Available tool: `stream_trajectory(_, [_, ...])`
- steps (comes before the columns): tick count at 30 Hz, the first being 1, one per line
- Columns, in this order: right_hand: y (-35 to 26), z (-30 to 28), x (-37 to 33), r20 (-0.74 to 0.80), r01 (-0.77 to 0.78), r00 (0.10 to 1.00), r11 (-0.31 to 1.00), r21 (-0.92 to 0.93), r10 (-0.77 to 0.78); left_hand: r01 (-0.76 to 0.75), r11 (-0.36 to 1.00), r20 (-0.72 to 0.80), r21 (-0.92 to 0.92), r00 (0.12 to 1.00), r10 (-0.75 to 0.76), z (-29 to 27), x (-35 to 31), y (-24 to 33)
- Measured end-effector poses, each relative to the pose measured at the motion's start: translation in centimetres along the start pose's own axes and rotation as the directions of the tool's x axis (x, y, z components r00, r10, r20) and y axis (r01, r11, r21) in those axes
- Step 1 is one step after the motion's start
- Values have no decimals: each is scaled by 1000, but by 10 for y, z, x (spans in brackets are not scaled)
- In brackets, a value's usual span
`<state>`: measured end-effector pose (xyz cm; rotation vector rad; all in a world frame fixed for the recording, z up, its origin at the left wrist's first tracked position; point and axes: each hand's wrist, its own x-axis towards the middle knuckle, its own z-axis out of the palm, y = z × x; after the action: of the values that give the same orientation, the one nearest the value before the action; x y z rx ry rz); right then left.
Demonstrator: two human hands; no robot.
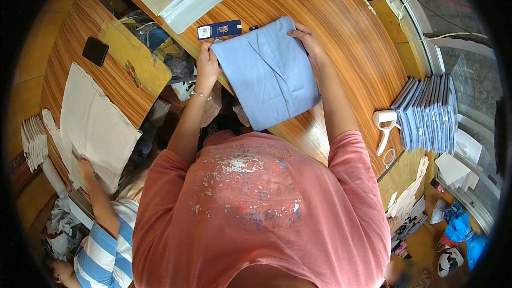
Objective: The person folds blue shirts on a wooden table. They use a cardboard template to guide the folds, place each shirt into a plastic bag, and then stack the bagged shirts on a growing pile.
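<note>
A folded light-blue garment (272,74) lies tilted in front of me on the wood-grain table, its lower left part reaching past the table's edge. Its surface shows creases and a diagonal fold line. My left hand (207,65) is closed on the garment's upper left corner. At the upper right corner, my right hand (309,42) grips the edge, fingers on top and thumb out of sight. A navy hang tag (220,29) with a white label lies flat just beyond the garment's far edge, above my left hand.
Clear plastic bags (200,0) lie at the table's far left. On the right stand a stack of bagged blue garments (426,114), a white handled tool (384,128) and a tape ring (389,157). At left, a co-worker's hand (85,169) touches cream fabric (96,122) near a black phone (95,51).
</note>
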<state>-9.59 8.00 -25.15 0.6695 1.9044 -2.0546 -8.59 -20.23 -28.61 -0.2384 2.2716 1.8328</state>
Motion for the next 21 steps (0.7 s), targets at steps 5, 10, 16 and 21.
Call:
stream_trajectory(5, [13, -1, 9, 0, 87, 996, 996, 32, -87, 100, 987, 43, -123, 995, -95, -1, 1, 1])
stream_trajectory(10, [19, 2, 17, -43, 142, 989, 988, -57, -144, 231, 920, 115, -316, 972, -204, -9, -4, 9])
stream_trajectory(16, [27, -2, 29, -61, 212, 972, 958, -193, -227, -215, 727, -72, 652, 937, 342, -6, -21, 41])
stream_trajectory(21, [23, -6, 37, -33, 534, 792, 717, -448, -610, -927, 257, 670, 275, 376, 641, 53, -18, 53])
